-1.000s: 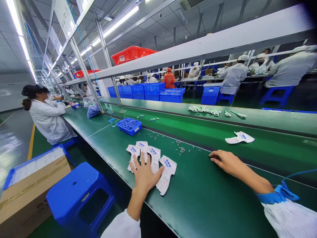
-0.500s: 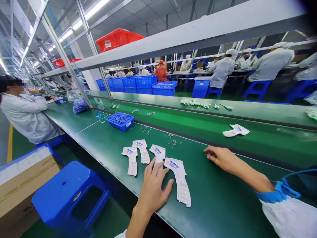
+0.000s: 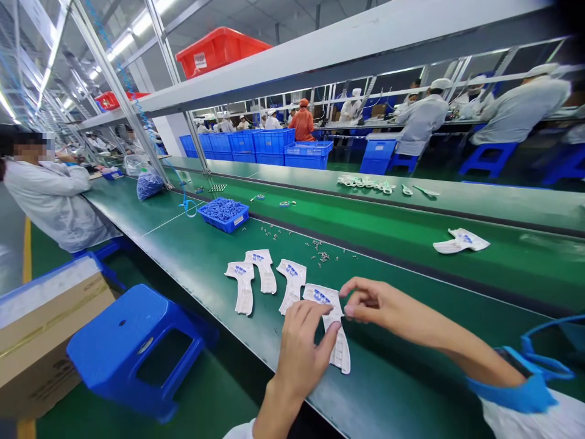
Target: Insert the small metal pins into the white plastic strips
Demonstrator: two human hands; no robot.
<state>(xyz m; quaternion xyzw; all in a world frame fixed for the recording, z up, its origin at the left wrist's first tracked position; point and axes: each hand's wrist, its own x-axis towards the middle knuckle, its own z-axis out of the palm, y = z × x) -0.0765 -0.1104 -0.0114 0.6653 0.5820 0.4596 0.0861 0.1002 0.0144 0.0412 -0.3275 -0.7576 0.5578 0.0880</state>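
Four white plastic gun-shaped shell halves with blue parts near the top lie on the green bench. My left hand [image 3: 301, 341] is over the nearest white shell half [image 3: 339, 350], its fingers and thumb spread and covering part of it. At that shell's right edge is my right hand [image 3: 381, 305], fingers bent, with a gap between index finger and thumb. Nothing shows in either hand. Farther left lie another shell half [image 3: 291, 283], a third shell half [image 3: 264, 268] and the leftmost shell half [image 3: 244, 289].
Loose small screws [image 3: 322, 255] are scattered behind the shells. A blue tray [image 3: 223, 214] holds small blue parts. Another white shell [image 3: 461, 241] lies on the green conveyor belt [image 3: 384, 222]. A blue stool [image 3: 132, 341] stands left of the bench; a person [image 3: 50, 195] sits beyond it.
My right hand has moved left to the nearest shell. My left hand has shifted right, from the neighbouring shell onto that same one. The shell on the belt is farther right.
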